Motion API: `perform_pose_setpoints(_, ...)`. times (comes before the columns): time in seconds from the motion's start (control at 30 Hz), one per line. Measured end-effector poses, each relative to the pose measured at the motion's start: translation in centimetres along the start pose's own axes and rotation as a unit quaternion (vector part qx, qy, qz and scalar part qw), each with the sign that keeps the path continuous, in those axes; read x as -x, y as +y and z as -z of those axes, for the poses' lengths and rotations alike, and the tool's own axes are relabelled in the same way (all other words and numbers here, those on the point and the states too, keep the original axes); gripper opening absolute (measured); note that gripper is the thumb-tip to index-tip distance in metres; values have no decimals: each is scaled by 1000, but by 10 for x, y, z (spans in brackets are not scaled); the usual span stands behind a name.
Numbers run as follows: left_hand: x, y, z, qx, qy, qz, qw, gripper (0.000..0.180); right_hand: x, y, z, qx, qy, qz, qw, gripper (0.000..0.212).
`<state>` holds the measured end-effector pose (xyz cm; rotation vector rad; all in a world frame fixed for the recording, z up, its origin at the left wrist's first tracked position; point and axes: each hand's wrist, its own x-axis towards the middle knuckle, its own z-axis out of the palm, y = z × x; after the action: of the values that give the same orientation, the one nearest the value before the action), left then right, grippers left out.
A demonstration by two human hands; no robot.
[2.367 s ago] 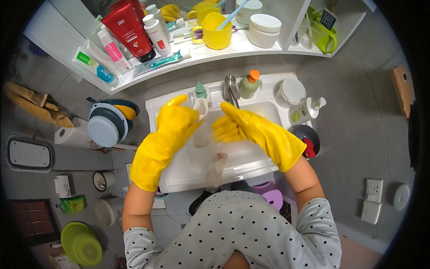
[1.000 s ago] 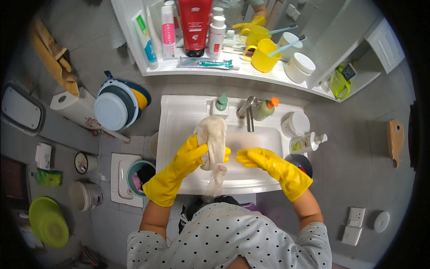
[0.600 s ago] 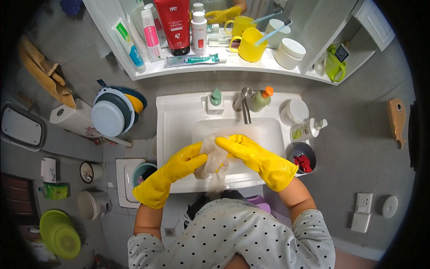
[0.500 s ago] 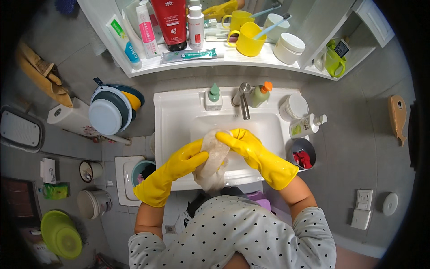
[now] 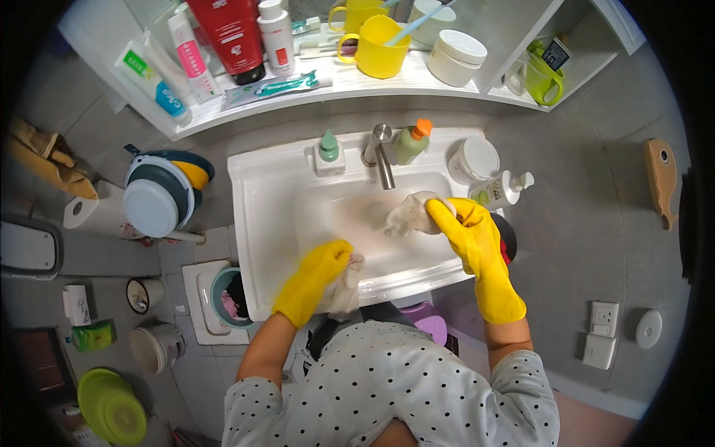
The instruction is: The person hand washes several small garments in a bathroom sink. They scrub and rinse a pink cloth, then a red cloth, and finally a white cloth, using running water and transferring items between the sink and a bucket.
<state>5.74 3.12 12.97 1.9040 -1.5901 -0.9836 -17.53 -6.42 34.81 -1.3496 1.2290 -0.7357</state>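
Note:
Yellow rubber gloves cover both my hands above the white sink (image 5: pixel 272 223). My right hand (image 5: pixel 473 231) pinches a thin, limp beige-grey cloth (image 5: pixel 411 214), sock-like in shape, over the right of the basin, below the metal faucet (image 5: pixel 383 160). A similar limp cloth (image 5: pixel 346 289) hangs from my left hand (image 5: pixel 316 276), which is closed in a fist at the sink's front edge. No link shows between the two cloths. Cloudy, slightly brownish water appears to lie in the basin. My gloved fingers hide part of each cloth.
Along the sink's back rim stand a green-topped dispenser (image 5: pixel 329 155) and an orange-topped pump bottle (image 5: pixel 412 141). A white tub (image 5: pixel 474 159) and white pump bottle (image 5: pixel 500 191) stand at the right rim. Toiletries and a yellow mug (image 5: pixel 382 56) fill the shelf (image 5: pixel 298 95) above.
My hands have moved apart, right hand to the right, left hand slightly down. The bunched cloth held between them now appears as two separate pieces, one in each hand. The view has shifted slightly.

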Motion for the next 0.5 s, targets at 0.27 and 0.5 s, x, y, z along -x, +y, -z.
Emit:
perform_pose_setpoints(0.27,-31,17,-90,-83,-136,123,979,41,7,34,54,46,61,-75,994,28)
perform_pose_setpoints(0.5,-59,-48,-105,285,-64,155,944,27,11,30,85,93,-87,-56,990,25)
